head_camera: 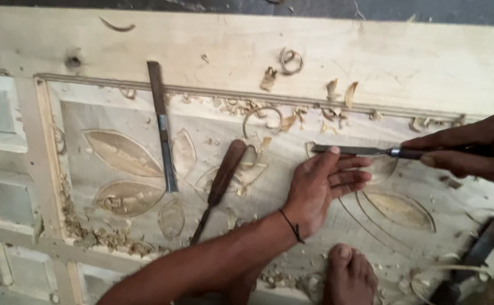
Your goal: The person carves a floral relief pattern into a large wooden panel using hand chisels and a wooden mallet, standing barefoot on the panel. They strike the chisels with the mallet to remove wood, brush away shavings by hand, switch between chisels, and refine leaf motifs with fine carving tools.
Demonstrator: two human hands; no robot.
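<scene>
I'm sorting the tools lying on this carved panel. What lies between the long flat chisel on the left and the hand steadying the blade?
In the head view, a dark-handled chisel lies slanted between the long flat chisel and the left hand, amid shavings.

Soft, even daylight, moderately bright, no glare anywhere. The pale wood panel [247, 51] reads slightly washed out along the top. Shadows are faint and short: a thin one under the left hand [323, 183], another beside the loose chisel [162, 124] lying on the panel. The right hand [473, 149] at the edge is darker and a bit smeared, with motion blur on the fingers [450, 164]. Overall picture soft, low detail, blocky compression in the carved leaves [123, 152]. Bottom right corner dim and out of focus. Wood shavings [289, 59] only roughly resolved. Slight bending at the frame edges.
</scene>
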